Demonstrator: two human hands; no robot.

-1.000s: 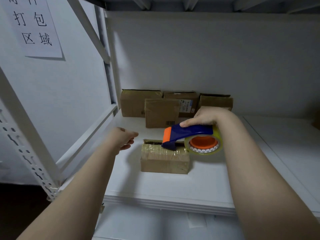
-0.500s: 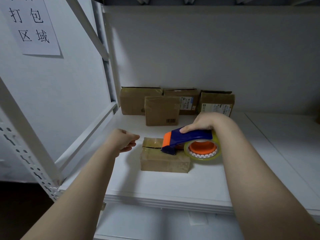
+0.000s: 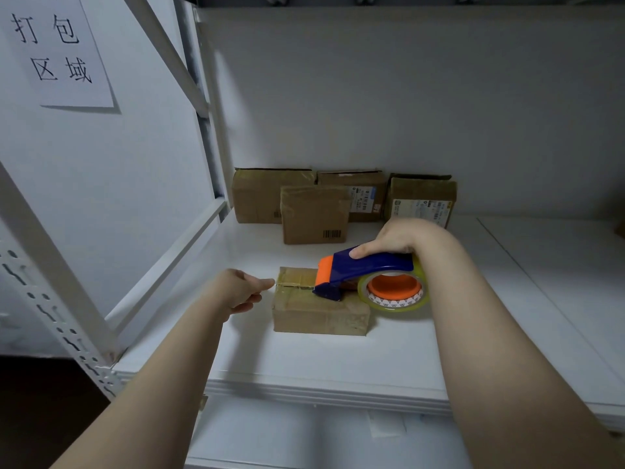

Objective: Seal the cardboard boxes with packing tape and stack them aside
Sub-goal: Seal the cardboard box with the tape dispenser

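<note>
A small flat cardboard box (image 3: 318,316) lies on the white shelf (image 3: 338,360), with a seam along its top. My right hand (image 3: 394,236) grips a blue and orange tape dispenser (image 3: 368,270) holding a clear tape roll (image 3: 394,291); its nose rests on the box top near the middle. My left hand (image 3: 238,289) is at the box's left end, fingers pinched on the tape end stretched from the dispenser along the seam.
Several taped cardboard boxes (image 3: 314,213) stand against the back wall. A white rack upright (image 3: 57,282) and a side rail (image 3: 176,252) bound the shelf on the left. A paper sign (image 3: 57,49) hangs on the left wall.
The left hand has moved right to the box's left end. The dispenser has shifted slightly, its nose staying on the box top.
</note>
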